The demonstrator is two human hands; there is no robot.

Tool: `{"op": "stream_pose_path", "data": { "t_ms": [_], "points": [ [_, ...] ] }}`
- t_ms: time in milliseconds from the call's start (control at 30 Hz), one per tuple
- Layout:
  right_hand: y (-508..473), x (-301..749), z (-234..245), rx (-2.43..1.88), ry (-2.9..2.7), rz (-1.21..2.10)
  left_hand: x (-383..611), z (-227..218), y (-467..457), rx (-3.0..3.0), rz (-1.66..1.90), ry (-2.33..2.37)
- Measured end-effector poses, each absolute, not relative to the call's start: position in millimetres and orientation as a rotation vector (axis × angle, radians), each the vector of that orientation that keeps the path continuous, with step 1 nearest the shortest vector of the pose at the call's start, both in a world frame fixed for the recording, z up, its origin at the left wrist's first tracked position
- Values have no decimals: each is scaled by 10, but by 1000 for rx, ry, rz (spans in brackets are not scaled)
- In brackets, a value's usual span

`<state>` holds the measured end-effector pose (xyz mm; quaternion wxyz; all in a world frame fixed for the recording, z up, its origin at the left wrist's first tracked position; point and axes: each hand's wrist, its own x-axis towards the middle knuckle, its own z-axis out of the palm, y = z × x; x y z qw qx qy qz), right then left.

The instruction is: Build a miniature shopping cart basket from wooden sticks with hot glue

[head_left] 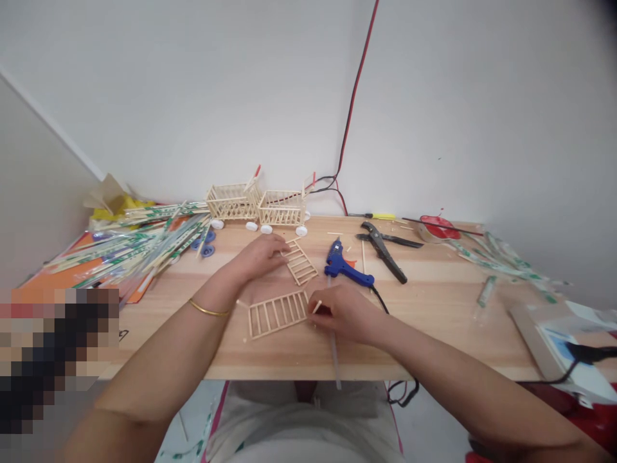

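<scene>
My left hand (264,257) is closed at the upper left edge of a small ladder-like frame of thin wooden sticks (303,266), its fingertips on it. Nearer me lies a longer frame of the same make (277,315), flat on the table with several rungs. At that frame's right end my right hand (343,315) pinches a short wooden stick (317,307); its lower fingers are partly hidden. A blue hot glue gun (348,265) rests just beyond my right hand, with a clear glue stick (335,360) reaching toward the table's front edge.
Two stick-built carts with white wheels (234,204) stand by the wall. Bundles of wrapped sticks (144,247) and blue wheels (207,244) are at left. Black cutters (385,254), a yellow knife (383,217), a red round item (436,227) and a box (544,341) are at right.
</scene>
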<state>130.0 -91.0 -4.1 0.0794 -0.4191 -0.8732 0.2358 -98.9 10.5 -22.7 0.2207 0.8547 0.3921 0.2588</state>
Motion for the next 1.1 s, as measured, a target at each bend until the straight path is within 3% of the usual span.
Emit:
{"op": "stream_pose_path", "data": {
  "t_ms": [333, 767, 1100],
  "points": [
    [-774, 1524, -95, -988, -2467, 1098, -1018, -166, 82, 2539, 512, 1151],
    [-586, 1673, -157, -1204, -2059, 906, -1087, -112, 88, 2457, 637, 1173],
    [-527, 1650, -129, -1260, -1845, 839, -1193, 88, 27, 1753, 954, 1133]
  ]
}}
